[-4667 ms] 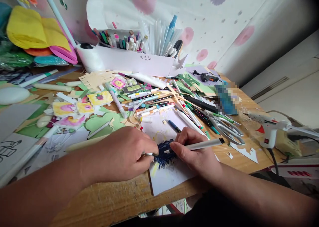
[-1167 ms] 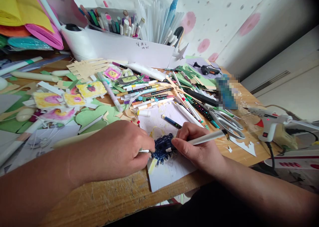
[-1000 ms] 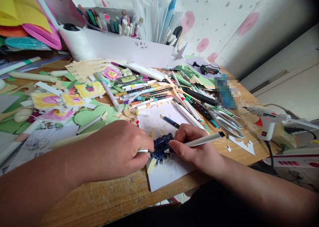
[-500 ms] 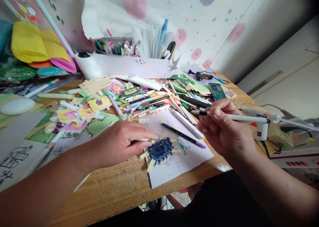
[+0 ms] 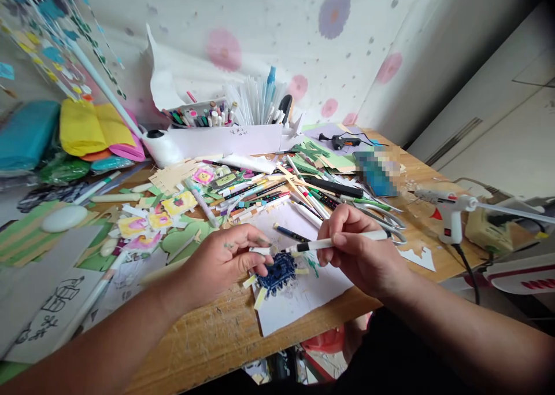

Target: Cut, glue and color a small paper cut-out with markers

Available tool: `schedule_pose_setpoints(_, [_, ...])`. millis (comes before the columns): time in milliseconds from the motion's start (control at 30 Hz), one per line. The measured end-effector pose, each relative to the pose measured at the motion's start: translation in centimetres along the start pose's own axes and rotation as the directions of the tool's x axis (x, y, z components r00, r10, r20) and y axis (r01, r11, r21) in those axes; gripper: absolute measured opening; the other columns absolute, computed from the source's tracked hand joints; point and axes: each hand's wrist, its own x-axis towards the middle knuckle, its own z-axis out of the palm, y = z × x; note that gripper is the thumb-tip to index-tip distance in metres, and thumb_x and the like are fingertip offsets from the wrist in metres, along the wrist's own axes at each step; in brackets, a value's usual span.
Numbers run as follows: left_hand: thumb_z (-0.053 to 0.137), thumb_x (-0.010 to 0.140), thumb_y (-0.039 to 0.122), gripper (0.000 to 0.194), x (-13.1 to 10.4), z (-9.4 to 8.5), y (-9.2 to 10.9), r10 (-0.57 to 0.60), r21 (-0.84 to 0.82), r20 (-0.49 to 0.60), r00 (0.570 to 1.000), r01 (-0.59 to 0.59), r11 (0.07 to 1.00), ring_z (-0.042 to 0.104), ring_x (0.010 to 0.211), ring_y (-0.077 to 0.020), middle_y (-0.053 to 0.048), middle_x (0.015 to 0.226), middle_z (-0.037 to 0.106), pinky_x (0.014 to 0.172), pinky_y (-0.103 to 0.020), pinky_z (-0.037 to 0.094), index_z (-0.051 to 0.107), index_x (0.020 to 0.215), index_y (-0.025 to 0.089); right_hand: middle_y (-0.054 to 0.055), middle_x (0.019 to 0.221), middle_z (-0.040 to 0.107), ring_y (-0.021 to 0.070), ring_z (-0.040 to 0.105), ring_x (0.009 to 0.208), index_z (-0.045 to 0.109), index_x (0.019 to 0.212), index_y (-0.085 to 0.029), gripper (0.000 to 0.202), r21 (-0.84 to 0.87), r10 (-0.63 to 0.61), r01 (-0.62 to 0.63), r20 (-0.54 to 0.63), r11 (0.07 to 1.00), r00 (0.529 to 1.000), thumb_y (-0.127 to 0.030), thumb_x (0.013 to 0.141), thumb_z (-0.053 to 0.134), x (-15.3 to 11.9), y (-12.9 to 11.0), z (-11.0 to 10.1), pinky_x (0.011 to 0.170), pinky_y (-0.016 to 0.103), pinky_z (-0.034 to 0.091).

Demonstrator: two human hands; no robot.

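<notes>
In the head view, my right hand (image 5: pixel 362 259) grips a white marker (image 5: pixel 318 244) with a black band, its tip pointing left. My left hand (image 5: pixel 228 253) pinches a small white marker cap (image 5: pixel 259 250) between thumb and fingers. Cap and marker tip are very close together; whether they touch I cannot tell. Just under them is a dark blue, ragged-edged paper piece (image 5: pixel 280 274) with pale yellow strips sticking out. It rests on a white sheet (image 5: pixel 303 305) with green marks. A dark pen (image 5: pixel 288 231) lies on the sheet, partly hidden by my right hand.
Pens and paper scraps are heaped behind my hands. Painted paper pieces (image 5: pixel 177 202) lie left. A white glue gun (image 5: pixel 448 210) stands right, near scissors (image 5: pixel 392 218) and a partly blurred phone (image 5: pixel 375 172). A white box (image 5: pixel 225 140) with pens stands at the back.
My right hand has brought the marker left and down, over the dark blue piece. My left hand has lifted a little, showing the cap in its fingers. The camera view has shifted.
</notes>
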Motion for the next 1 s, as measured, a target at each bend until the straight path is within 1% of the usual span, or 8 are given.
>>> schedule_pose_setpoints(67, [0.069, 0.081, 0.040, 0.026, -0.1, 0.1, 0.1, -0.020, -0.073, -0.020, 1.000, 0.019, 0.997, 0.069, 0.066, -0.0173, -0.004, 0.080, 0.071, 0.065, -0.031, 0.056, 0.055, 0.089, 0.020, 0.000, 0.054, 0.066, 0.0109, 0.053, 0.045, 0.055, 0.065, -0.019, 0.025, 0.004, -0.015, 0.015, 0.018, 1.000, 1.000, -0.028, 0.071, 0.078, -0.1, 0.2, 0.2, 0.043, 0.019, 0.039])
schedule_pose_setpoints(200, [0.072, 0.079, 0.045, 0.034, -0.4, 0.3, 0.2, -0.038, -0.159, -0.030, 0.999, 0.032, 0.987, 0.069, 0.063, -0.0173, -0.004, 0.076, 0.071, 0.061, -0.031, 0.055, 0.052, 0.087, 0.019, 0.000, 0.058, 0.068, 0.0102, 0.056, 0.048, 0.057, 0.067, -0.018, 0.024, 0.031, -0.034, 0.033, 0.047, 0.999, 0.998, -0.026, 0.074, 0.078, 0.0, 0.6, 0.4, 0.045, 0.018, 0.042])
schedule_pose_setpoints(300, [0.073, 0.079, 0.045, 0.035, -0.5, 0.5, 0.2, -0.015, -0.217, -0.023, 1.000, 0.010, 0.976, 0.070, 0.062, -0.0166, -0.003, 0.075, 0.071, 0.060, -0.029, 0.055, 0.053, 0.086, 0.018, 0.001, 0.060, 0.070, 0.0100, 0.057, 0.049, 0.057, 0.068, -0.018, 0.024, 0.043, -0.048, 0.045, 0.061, 0.998, 0.997, -0.026, 0.075, 0.078, 0.1, 0.9, 0.5, 0.047, 0.019, 0.044])
schedule_pose_setpoints(467, [0.074, 0.079, 0.043, 0.034, -0.4, 0.5, 0.2, 0.062, -0.310, -0.045, 0.997, -0.072, 0.948, 0.069, 0.058, -0.0124, 0.000, 0.072, 0.072, 0.055, -0.021, 0.054, 0.054, 0.085, 0.017, 0.002, 0.063, 0.071, 0.0105, 0.058, 0.051, 0.059, 0.071, -0.017, 0.019, 0.053, -0.140, 0.135, 0.107, 0.989, 0.984, -0.021, 0.078, 0.076, 0.4, 0.7, 0.5, 0.048, 0.019, 0.045])
schedule_pose_setpoints(567, [0.072, 0.082, 0.040, 0.030, -0.3, 0.5, 0.2, 0.084, -0.320, -0.040, 0.996, -0.092, 0.943, 0.069, 0.058, -0.0107, 0.001, 0.072, 0.072, 0.055, -0.019, 0.054, 0.053, 0.085, 0.017, 0.002, 0.065, 0.072, 0.0106, 0.058, 0.052, 0.060, 0.073, -0.018, 0.016, 0.051, -0.157, 0.152, 0.131, 0.987, 0.979, -0.019, 0.080, 0.075, 0.6, 0.6, 0.4, 0.049, 0.019, 0.046])
schedule_pose_setpoints(667, [0.071, 0.083, 0.041, 0.031, -0.4, 0.4, 0.0, 0.091, -0.325, -0.023, 0.996, -0.093, 0.941, 0.068, 0.056, -0.0098, 0.002, 0.070, 0.072, 0.054, -0.018, 0.054, 0.052, 0.087, 0.017, 0.002, 0.067, 0.072, 0.0104, 0.058, 0.054, 0.061, 0.076, -0.018, 0.014, 0.025, -0.156, 0.154, 0.157, 0.988, 0.975, -0.018, 0.081, 0.074, 0.6, 0.8, 0.3, 0.051, 0.020, 0.046])
schedule_pose_setpoints(833, [0.071, 0.081, 0.046, 0.037, -0.6, 0.5, -0.1, 0.057, -0.290, 0.010, 0.998, -0.051, 0.956, 0.063, 0.050, -0.0071, 0.003, 0.065, 0.069, 0.050, -0.015, 0.050, 0.050, 0.088, 0.017, 0.001, 0.070, 0.071, 0.0114, 0.060, 0.060, 0.062, 0.079, -0.018, 0.013, -0.021, -0.152, 0.158, 0.192, 0.987, 0.970, -0.018, 0.081, 0.075, 0.5, 1.4, 0.0, 0.055, 0.022, 0.046])
schedule_pose_setpoints(1000, [0.070, 0.081, 0.049, 0.038, -0.4, 0.7, -0.1, 0.018, -0.252, 0.024, 1.000, -0.012, 0.968, 0.057, 0.048, -0.0062, 0.004, 0.061, 0.065, 0.047, -0.015, 0.047, 0.050, 0.087, 0.017, 0.001, 0.071, 0.069, 0.0116, 0.058, 0.061, 0.061, 0.079, -0.019, 0.017, -0.106, -0.108, 0.135, 0.226, 0.985, 0.968, -0.020, 0.079, 0.077, 0.1, 1.3, 0.0, 0.056, 0.023, 0.044])
